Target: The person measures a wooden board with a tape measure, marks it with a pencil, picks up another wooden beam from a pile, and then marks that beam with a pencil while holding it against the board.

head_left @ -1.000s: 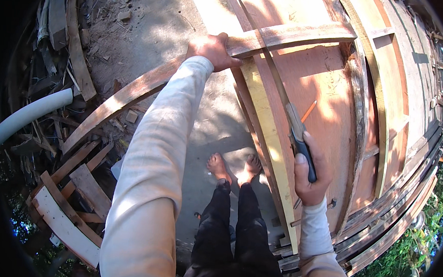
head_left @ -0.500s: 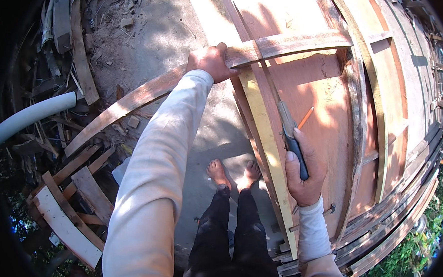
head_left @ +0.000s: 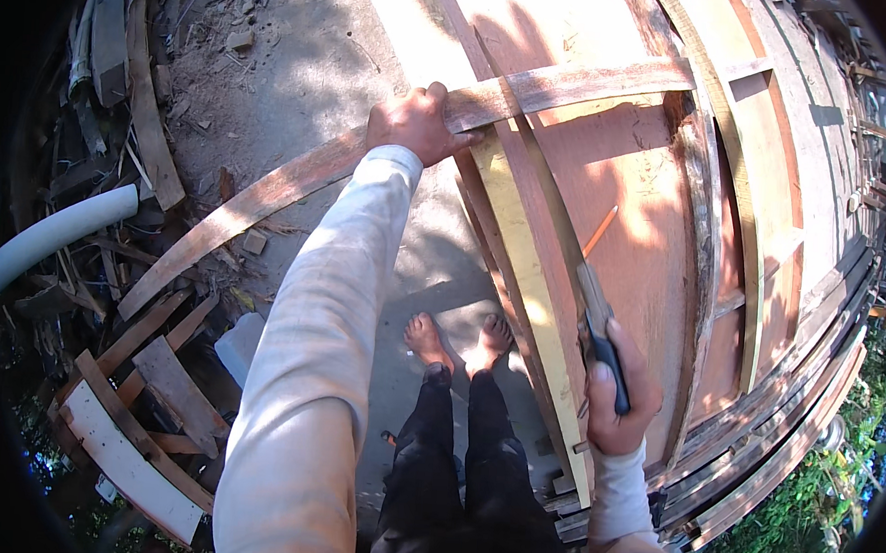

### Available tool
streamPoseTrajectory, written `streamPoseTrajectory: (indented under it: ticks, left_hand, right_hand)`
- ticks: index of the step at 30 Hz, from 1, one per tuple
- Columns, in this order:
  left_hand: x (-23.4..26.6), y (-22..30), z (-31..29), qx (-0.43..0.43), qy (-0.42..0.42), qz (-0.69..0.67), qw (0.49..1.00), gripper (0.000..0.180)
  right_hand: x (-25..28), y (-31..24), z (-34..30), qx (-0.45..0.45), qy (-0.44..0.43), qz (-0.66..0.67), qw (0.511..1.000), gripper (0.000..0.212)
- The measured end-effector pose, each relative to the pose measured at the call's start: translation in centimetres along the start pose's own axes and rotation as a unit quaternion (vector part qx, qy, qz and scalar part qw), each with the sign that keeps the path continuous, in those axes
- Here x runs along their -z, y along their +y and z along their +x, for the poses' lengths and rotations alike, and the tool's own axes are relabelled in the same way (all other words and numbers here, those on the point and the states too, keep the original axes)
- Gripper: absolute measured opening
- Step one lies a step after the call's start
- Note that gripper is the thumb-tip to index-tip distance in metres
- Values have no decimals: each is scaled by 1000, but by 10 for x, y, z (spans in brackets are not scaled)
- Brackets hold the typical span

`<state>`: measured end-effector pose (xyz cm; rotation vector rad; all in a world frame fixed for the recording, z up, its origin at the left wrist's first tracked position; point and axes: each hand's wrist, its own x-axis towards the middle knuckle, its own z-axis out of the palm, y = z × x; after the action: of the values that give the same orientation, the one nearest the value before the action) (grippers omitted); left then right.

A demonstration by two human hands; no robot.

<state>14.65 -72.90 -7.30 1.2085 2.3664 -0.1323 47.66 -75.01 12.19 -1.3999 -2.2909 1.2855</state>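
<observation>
My left hand [head_left: 409,125] is closed on a long weathered wooden board [head_left: 268,182], pressing it where it crosses the edge of a wooden frame [head_left: 524,251]. In my right hand [head_left: 625,401] is a handsaw [head_left: 557,197] with a dark handle, gripped with thumb and fingers around it. Its narrow blade runs up and left across the board, just right of my left hand. How deep the blade sits in the wood cannot be made out. On the plywood panel [head_left: 636,227] beside the blade lies an orange pencil [head_left: 601,231].
Scrap planks [head_left: 171,392] and a white pipe [head_left: 65,232] lie at the left. Wood chips litter the concrete floor at the upper left. More framing strips [head_left: 735,152] stand to the right, with stacked boards [head_left: 774,464] at the lower right. My bare feet [head_left: 428,338] are below the board.
My right hand has pulled the saw back toward me and slightly right, so more of its blade shows below the board. My left hand stays on the board.
</observation>
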Motion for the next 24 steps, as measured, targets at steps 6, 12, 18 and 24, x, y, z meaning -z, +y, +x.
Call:
streamPoseTrajectory:
  ticks: [6,12,18,24]
  left_hand:
    - [4,5,5,-29,54,-35,997,72]
    - [2,2,-10,-8,10,0,1000,77]
    - [7,4,11,-36,88,-35,995,74]
    - [0,3,2,-19,-15,1,1000,86]
  right_hand:
    - [8,5,-20,-18,17,19,1000,40]
    - [-11,1,23,-5,15,39,999,40]
    - [11,14,-32,30,36,14,999,42]
    - [-7,15,23,-6,11,46,999,42]
